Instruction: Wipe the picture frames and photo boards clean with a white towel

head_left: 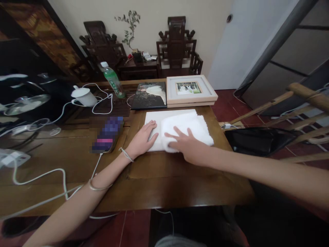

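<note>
A flat white panel [153, 117] lies on the wooden table in front of me. My left hand [144, 138] rests flat along its left edge, fingers stretched out over it. On the panel's right part lies a folded white towel [202, 127], which reaches past the panel's right side. My right hand [189, 145] presses down on the towel with its fingers spread; the fingertips sink a little into the cloth. Much of the panel is hidden under the towel and my hands.
Behind the panel lie a dark picture panel [149, 96] and a wood-framed photo [190, 90]. To the left are a phone [108, 133] on a cable, a green bottle [113, 80], a lidded white cup [84, 97] and loose cables. A wooden chair [305, 97] stands at right.
</note>
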### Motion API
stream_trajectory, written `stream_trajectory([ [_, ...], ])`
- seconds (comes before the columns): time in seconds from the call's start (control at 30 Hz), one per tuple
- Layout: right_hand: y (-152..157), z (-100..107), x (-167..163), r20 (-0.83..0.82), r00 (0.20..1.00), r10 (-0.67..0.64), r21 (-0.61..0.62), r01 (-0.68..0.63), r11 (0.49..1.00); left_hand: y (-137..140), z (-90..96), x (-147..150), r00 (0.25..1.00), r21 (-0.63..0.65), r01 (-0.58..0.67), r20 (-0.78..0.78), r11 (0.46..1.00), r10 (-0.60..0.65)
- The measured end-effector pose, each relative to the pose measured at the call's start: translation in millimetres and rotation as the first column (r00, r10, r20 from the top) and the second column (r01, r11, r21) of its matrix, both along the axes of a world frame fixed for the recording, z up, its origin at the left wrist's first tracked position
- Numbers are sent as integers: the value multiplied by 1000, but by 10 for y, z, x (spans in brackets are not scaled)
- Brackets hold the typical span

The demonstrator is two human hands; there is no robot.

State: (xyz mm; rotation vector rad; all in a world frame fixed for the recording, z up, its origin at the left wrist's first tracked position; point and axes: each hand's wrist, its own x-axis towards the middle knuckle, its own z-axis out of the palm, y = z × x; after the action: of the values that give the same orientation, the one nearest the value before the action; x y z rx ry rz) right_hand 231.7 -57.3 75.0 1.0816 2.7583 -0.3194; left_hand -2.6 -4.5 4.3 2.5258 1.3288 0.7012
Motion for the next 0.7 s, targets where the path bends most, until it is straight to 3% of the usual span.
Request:
stream_trajectory([
  [0.13,-347,44,50,40,997,70,-94,-66,993,-1,6,0,1000,11,3,-7,1000,-3],
  [0.23,-366,98,66,-2,994,108,-104,-107,989,2,9,-4,1000,15,9,-8,1000,-9],
  [0.47,248,184,-12,-77,996,-46,-136,35,990,8,-4,-4,1000,13,13,14,1000,-13],
  [0.6,694,161,-97,-85,991,-103,-61,98,993,8,-8,-7,999,-6,12,30,1000,-11],
  [0.7,853,95,-166,-73,986,-152,13,154,988,1,3,-6,1000,-24,-3,27,1000,3],
])
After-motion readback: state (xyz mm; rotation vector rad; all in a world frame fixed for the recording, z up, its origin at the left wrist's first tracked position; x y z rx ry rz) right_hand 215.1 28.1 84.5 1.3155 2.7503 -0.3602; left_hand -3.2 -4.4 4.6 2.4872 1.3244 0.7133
